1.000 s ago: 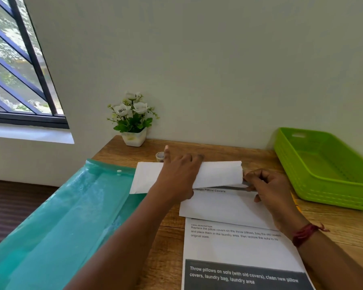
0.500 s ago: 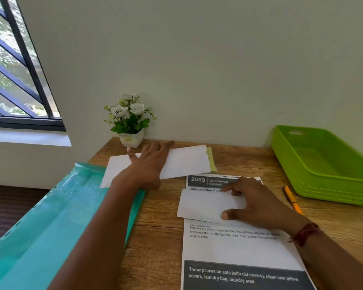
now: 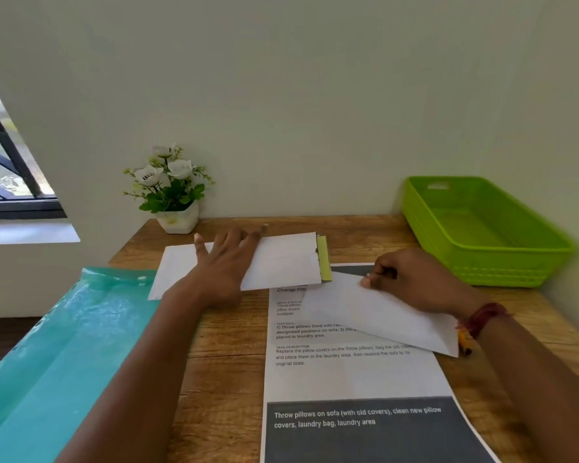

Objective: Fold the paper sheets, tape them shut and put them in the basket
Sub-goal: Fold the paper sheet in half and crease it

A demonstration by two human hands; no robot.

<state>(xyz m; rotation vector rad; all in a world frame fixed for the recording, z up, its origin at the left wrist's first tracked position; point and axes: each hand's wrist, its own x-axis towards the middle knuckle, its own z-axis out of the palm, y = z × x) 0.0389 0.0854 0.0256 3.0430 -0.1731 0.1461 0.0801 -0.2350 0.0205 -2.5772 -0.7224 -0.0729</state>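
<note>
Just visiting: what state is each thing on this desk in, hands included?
left hand: flat, pressing back sheet.
back sheet: folded, lying flat.
right hand: pinching near sheet.
near sheet: folded, askew over printed page.
printed page: unfolded, flat.
basket: empty.

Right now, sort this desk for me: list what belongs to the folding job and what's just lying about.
Job: far folded sheet under the flat left hand; near folded sheet pinched by the right hand; printed sheet lying flat; green basket.
Lying about: flower pot; teal folder; orange pen, mostly hidden by the right wrist.
</note>
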